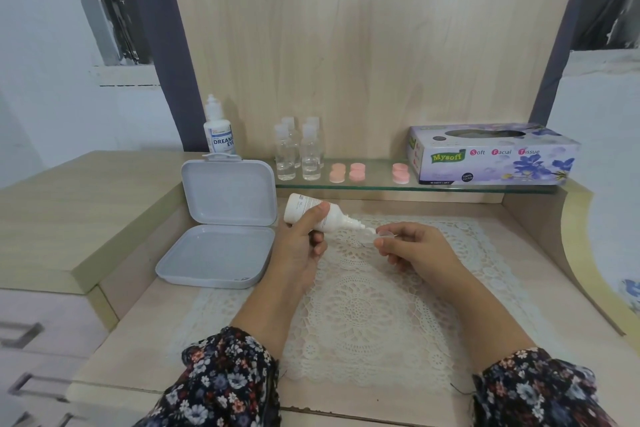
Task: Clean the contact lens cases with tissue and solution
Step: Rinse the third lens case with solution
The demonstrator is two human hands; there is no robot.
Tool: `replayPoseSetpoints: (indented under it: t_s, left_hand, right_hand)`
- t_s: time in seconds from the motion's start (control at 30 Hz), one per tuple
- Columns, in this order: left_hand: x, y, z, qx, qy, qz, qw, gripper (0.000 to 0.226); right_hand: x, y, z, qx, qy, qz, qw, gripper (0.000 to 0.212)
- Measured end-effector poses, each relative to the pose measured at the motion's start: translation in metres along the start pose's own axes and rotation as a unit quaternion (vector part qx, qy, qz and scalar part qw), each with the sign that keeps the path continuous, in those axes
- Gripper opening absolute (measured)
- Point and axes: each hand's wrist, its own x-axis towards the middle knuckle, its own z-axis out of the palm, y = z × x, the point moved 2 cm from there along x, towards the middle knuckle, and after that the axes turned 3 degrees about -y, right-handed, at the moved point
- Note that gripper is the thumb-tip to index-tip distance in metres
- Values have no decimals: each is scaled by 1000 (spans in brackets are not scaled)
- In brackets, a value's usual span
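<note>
My left hand (pixel 302 240) grips a white solution bottle (pixel 332 215), tilted sideways with its nozzle pointing right. The nozzle tip sits at a small clear lens case cup (pixel 385 236) that my right hand (pixel 412 253) pinches between thumb and fingers above the lace mat (pixel 367 315). Most of the cup is hidden by the fingers. Several pink lens case caps (pixel 356 173) lie on the glass shelf (pixel 346 186). A purple tissue box (pixel 491 153) stands at the shelf's right end.
An open grey plastic box (pixel 221 222) lies to the left of the mat, its lid leaning back. Behind it stands a second solution bottle (pixel 218 132). Several small clear bottles (pixel 298 154) stand on the shelf's left end. A raised wooden ledge (pixel 69 204) is at the left.
</note>
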Motion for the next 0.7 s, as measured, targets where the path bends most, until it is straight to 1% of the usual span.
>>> replayPoseSetpoints:
  t_s: [0.13,0.37,0.53,0.7]
  left_hand:
    - [0,0,0,-5,-2,4,1000,22]
    - [0,1,1,-2,-11,6,1000,29]
    - [0,1,0,-6,-5,8,1000,24]
    - [0,1,0,-11,-1,5,1000,25]
  right_hand:
    - [0,0,0,-2,-3,0,1000,16]
    - [0,0,1,-4,0,3,1000,15]
    - [0,0,1,-6,0,2,1000,14]
    - [0,1,0,-5,-2,2,1000,14]
